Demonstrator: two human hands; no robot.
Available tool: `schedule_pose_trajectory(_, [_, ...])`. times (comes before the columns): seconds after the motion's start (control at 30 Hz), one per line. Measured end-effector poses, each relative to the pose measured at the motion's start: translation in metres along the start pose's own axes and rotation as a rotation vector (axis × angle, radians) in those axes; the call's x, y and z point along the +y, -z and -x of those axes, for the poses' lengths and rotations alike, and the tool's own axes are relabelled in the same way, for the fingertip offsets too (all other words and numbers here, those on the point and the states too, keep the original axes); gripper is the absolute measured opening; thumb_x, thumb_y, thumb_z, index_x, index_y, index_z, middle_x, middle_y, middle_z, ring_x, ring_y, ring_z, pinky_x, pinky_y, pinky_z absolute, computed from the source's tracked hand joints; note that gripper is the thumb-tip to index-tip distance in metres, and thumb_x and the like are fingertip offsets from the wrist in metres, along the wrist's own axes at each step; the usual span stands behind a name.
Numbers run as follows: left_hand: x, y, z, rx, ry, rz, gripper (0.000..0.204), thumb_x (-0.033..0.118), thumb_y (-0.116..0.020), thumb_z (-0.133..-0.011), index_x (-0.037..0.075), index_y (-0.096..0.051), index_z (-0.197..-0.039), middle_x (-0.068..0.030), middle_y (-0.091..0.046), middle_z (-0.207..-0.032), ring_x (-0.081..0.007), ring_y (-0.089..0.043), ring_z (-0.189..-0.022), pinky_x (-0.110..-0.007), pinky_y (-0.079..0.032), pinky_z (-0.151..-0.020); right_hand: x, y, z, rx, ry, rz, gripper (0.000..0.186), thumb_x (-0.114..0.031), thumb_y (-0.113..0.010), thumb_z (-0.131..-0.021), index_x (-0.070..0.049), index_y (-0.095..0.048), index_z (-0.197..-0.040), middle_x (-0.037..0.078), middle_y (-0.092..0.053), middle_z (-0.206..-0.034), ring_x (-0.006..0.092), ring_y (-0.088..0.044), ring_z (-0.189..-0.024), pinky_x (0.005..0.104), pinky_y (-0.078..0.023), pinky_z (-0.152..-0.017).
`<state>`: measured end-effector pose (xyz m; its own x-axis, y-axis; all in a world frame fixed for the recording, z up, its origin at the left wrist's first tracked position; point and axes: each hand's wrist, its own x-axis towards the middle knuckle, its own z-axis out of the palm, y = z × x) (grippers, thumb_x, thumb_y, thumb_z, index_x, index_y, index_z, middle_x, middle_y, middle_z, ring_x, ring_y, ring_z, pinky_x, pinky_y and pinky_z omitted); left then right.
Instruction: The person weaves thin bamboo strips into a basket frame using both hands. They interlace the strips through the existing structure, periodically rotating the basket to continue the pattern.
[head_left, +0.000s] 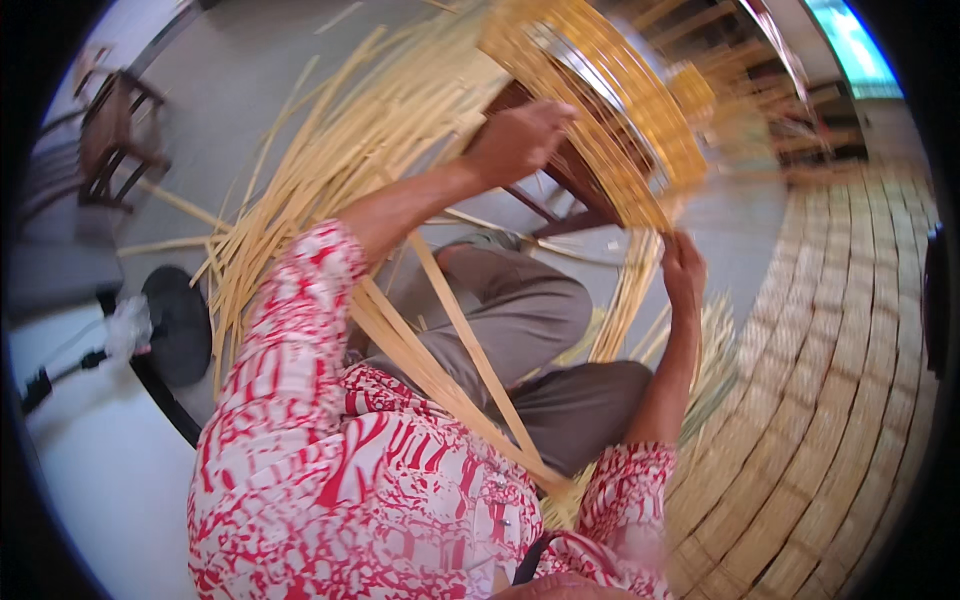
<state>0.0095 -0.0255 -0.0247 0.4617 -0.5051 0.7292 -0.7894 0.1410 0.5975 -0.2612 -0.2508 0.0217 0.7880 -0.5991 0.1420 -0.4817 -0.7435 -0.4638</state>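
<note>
Head view: working the tilted woven band (650,105) by its edges seems the step in hand—the next move calls for an even hold. The knees (568,300) lie on its near side. The right hand (684,266) pinches its near corner, forearm (678,372) outstretched; the left hand (522,142) curls at its left edge—gripping or not, I cannot tell.

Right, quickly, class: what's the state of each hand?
Left hand: fingers curled by the woven piece; grip can't be told.
Right hand: closed on the woven piece's lower end.
</note>
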Motion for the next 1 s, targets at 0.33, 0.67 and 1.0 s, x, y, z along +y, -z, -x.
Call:
schedule_pose_trajectory(0.33, [0.078,-0.016,-0.01,-0.356,-0.155,0.048,0.041,0.004,-0.065,-0.092,0.006,-0.059,-0.133,-0.016,-0.068,-0.117,-0.0336,-0.069,-0.093,-0.038,-0.058,-0.08,-0.075,-0.023,0.003,-0.054,0.216,-0.042,0.014,-0.024,-0.06,-0.098,-0.011,-0.064,-0.098,0.02,-0.067,-0.077,0.044,-0.065,-0.075,0.0537,-0.049,-0.063])
schedule_pose_trajectory(0.67, [0.06,-0.039,-0.027,-0.509,-0.091,0.041,0.016,0.003,-0.066,-0.092,0.002,-0.065,-0.108,-0.0148,-0.067,-0.091,-0.0265,-0.072,-0.08,-0.034,-0.058,-0.071,-0.089,-0.021,-0.006,0.049,0.327,0.042,0.013,-0.016,-0.061,-0.09,-0.012,-0.068,-0.1,0.018,-0.07,-0.078,0.0403,-0.069,-0.077,0.0511,-0.053,-0.066])
schedule_pose_trajectory(1.0, [0.067,-0.034,-0.034,-0.71,0.068,0.128,0.01,0.004,-0.063,-0.097,0.001,-0.064,-0.106,-0.0098,-0.07,-0.082,-0.0159,-0.074,-0.069,-0.029,-0.059,-0.06,-0.087,-0.016,0.0,0.01,0.258,0.107,0.013,-0.014,-0.062,-0.088,-0.012,-0.072,-0.096,0.018,-0.071,-0.082,0.0382,-0.071,-0.083,0.0504,-0.055,-0.071])
